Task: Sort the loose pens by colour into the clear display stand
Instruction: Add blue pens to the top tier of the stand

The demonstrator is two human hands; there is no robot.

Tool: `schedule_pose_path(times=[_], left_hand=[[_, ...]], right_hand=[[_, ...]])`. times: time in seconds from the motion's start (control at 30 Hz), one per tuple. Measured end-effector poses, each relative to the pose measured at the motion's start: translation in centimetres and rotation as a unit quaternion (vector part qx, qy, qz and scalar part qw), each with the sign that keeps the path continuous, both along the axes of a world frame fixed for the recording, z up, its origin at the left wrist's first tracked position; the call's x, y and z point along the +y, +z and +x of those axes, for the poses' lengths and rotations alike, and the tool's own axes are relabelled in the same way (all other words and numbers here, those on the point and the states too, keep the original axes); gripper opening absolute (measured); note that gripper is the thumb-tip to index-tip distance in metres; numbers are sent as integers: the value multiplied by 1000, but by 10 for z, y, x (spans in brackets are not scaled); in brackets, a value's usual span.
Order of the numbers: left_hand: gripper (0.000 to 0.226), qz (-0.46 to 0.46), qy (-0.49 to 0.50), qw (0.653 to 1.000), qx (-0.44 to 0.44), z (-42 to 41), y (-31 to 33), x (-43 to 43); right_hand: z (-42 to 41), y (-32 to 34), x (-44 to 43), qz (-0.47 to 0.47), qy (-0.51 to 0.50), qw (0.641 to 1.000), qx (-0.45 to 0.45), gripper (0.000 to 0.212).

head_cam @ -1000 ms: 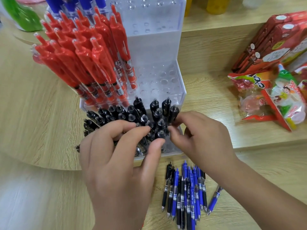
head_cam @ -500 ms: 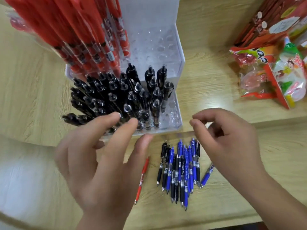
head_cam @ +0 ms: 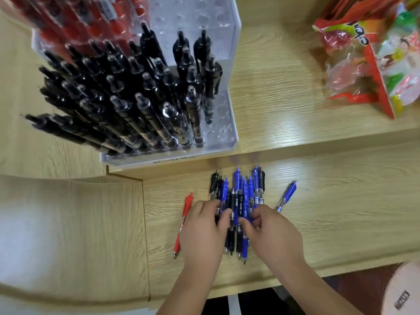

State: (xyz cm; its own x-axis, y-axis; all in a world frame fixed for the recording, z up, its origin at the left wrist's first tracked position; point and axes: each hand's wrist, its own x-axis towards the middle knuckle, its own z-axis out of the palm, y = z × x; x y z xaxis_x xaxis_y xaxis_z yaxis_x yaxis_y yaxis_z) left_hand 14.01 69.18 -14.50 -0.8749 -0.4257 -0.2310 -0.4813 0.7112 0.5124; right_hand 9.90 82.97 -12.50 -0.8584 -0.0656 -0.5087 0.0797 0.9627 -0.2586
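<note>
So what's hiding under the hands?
A pile of blue and black pens lies under the left hand and right hand. The hands cover the pens' middles, so which ones they grip cannot be seen.

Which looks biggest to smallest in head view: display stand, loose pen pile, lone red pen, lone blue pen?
1. display stand
2. loose pen pile
3. lone red pen
4. lone blue pen
Red over blue is unsure: the right hand may hide the blue pen's tip.

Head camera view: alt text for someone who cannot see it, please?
A left hand and right hand touch a pile of blue and black pens on a wooden desk. Behind it, a clear display stand holds black pens; a red pen lies beside.
</note>
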Motion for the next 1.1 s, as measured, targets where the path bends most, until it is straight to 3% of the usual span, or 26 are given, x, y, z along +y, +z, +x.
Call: schedule_pose_path(times=[0.27, 0.4, 0.57, 0.73, 0.83, 0.9, 1.0, 1.1], left_hand=[[23, -42, 62, 995, -63, -30, -2, 17], [20, -29, 75, 995, -64, -34, 9, 13], [22, 7, 58, 994, 88, -23, 73, 2], [22, 27, -37, 965, 260, -36, 192, -14], [21, 41, 12, 919, 392, -61, 253, -32], [20, 64, 51, 884, 459, -81, 288, -49], [21, 82, 73, 870, 481, -104, 331, -75], [24, 83, 79, 882, 457, -123, 367, -98]], right_hand=[[-11, 5, -6, 16, -8, 1000, -23, 20], [-13, 17, -1, -44, -53, 997, -41, 20], [-21, 88, 17, -198, -64, 978, 24, 14], [-47, 202, 10, -264, -60, 952, 144, 20], [-75, 250, 1, -280, -16, 941, 189, 37], [-94, 276, -13, -305, 4, 926, 221, 34], [-124, 314, -43, -356, 25, 893, 274, 16], [-154, 350, -76, -388, 56, 878, 277, 6]])
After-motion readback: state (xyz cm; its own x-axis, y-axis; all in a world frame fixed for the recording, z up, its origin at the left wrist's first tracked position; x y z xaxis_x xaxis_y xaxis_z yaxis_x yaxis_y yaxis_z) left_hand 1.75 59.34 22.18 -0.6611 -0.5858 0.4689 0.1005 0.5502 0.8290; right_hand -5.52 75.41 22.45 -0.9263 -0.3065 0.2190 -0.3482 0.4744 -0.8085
